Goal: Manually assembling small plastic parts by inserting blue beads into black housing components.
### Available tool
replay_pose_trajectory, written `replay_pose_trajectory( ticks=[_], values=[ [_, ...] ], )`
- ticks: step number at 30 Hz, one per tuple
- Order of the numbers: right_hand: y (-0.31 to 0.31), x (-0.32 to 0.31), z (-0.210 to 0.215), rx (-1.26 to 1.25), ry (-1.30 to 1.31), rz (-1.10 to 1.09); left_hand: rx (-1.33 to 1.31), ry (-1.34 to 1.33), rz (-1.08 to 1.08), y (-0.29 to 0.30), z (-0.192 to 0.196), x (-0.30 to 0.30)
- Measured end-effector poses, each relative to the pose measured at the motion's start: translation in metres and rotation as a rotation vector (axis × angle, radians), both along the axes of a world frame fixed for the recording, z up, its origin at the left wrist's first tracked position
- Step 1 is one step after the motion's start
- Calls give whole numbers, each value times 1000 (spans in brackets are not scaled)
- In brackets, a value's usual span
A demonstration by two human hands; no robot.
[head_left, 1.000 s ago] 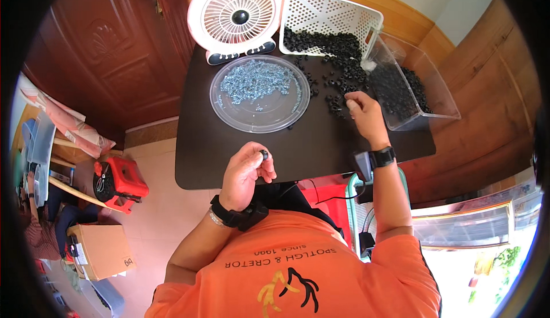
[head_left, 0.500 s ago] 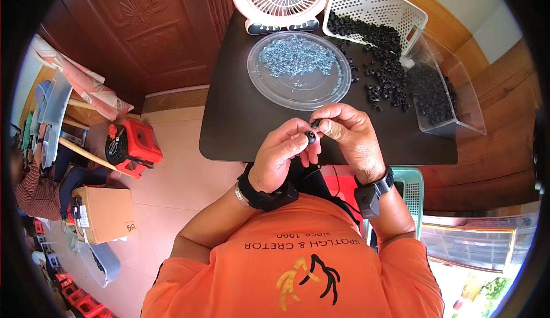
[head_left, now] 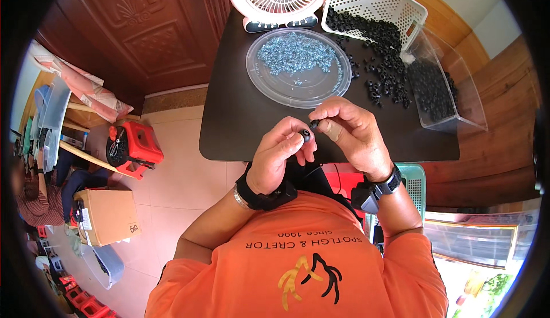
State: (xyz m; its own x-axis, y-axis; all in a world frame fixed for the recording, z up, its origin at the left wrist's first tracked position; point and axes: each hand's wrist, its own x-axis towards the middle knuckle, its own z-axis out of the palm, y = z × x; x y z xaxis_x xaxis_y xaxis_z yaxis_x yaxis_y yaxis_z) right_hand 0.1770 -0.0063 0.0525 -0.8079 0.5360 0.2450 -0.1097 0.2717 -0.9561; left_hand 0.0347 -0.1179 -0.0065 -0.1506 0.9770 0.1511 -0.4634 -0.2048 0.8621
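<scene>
Just past the table's near edge, my left hand (head_left: 276,156) pinches a small round black part with a hole in its end (head_left: 305,136) between thumb and forefinger. Close beside it, my right hand (head_left: 358,140) grips a smaller black piece (head_left: 314,124) at its thumb and fingertips. The two pieces are apart, with a narrow gap between them. Beyond my hands lies a round clear plastic lid (head_left: 269,93), heaped with small bluish transparent pieces (head_left: 298,54). Loose small black parts (head_left: 389,83) are strewn over the table to the right of the lid.
A pink-and-white fan (head_left: 285,8) stands at the back of the dark table (head_left: 229,117). A white perforated basket (head_left: 409,17) lies tipped, spilling black parts. Right of it is a clear bin (head_left: 452,120) holding more. Another person (head_left: 43,200) sits far left, near a cardboard box (head_left: 109,215).
My right hand has drawn slightly to the right, away from my left. The small black piece in it has come apart from the round black part, which has shifted a little left.
</scene>
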Motion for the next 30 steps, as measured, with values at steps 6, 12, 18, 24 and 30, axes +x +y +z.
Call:
replay_pose_trajectory(
  ticks=[6,12,18,24,30],
  values=[
    [-4,2,8,273,57,35,45,47,15,0,-3,1],
    [-8,1,13,283,25,41,34,59,5,-1,-2,3],
    [-6,3,9,387,11,20,-18,95,32,-2,-3,4],
    [-6,4,5,498,-23,-10,-46,122,40,-2,-3,5],
    [-4,5,-5,326,26,27,-55,120,28,-2,-3,6]
  ],
)
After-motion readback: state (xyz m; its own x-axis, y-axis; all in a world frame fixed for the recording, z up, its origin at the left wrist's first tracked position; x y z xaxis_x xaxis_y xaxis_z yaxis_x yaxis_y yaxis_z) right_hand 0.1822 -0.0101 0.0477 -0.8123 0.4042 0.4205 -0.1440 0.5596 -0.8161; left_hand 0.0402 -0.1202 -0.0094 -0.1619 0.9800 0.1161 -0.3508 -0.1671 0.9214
